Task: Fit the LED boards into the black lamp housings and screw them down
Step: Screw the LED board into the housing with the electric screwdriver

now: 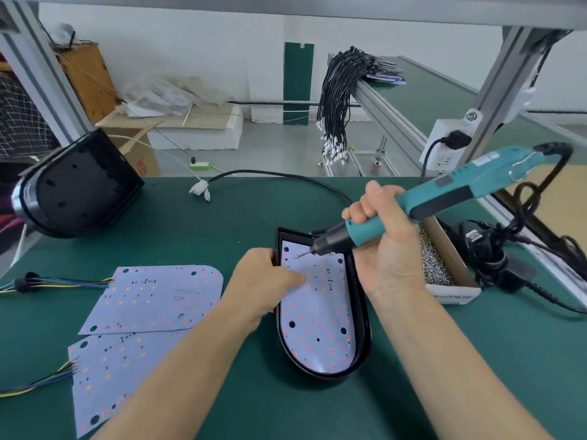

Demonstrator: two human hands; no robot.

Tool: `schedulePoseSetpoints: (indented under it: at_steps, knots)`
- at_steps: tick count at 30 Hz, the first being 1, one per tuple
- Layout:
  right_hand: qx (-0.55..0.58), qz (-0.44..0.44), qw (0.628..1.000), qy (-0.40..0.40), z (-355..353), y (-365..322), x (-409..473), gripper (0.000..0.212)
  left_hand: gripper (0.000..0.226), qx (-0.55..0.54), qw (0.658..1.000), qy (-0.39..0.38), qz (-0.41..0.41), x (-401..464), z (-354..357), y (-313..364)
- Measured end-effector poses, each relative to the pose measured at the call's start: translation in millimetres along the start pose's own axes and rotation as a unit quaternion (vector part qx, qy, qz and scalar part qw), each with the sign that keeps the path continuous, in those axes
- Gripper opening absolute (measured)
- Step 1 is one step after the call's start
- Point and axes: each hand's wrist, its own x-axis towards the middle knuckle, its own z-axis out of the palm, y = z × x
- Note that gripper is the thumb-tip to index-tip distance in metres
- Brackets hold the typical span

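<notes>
- Nearest the camera, at the lower left, a loose LED board lay flat on the green bench, its coloured wires trailing off to the left.
- Just behind it a second loose LED board, marked 12V, overlapped the first one's far edge, with its own wire bundle leading left.
- Farther back on the left, an empty black lamp housing stood tilted on its edge, well apart from the boards.
- At centre, the left hand rested on the near-left rim of a black lamp housing, its fingers pressing down on the LED board seated inside.
- Above the board's far end, the right hand was wrapped round a teal electric screwdriver, tilted, its bit touching or just above the board near the far-left corner.
- Just right of the housing sat a cardboard box of screws.
- Beyond that lay a tangle of black cable, and a white power socket hung on the aluminium frame.
</notes>
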Motion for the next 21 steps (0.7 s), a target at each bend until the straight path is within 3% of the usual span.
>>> schedulePoseSetpoints:
  at_steps: [5,13,21]
  knots:
    - [-0.009,0.006,1.0,-0.008,3,10,5,0.033,0.036,-0.001,1.0,0.006,0.009,5,2,-4]
    - [-0.03,0.011,0.999,-0.012,3,15,7,0.033,0.052,-0.01,1.0,0.005,0.015,9,2,-9]
    - [-0.052,0.017,0.998,-0.028,6,17,9,0.029,0.046,-0.016,1.0,0.01,0.014,10,2,-10]
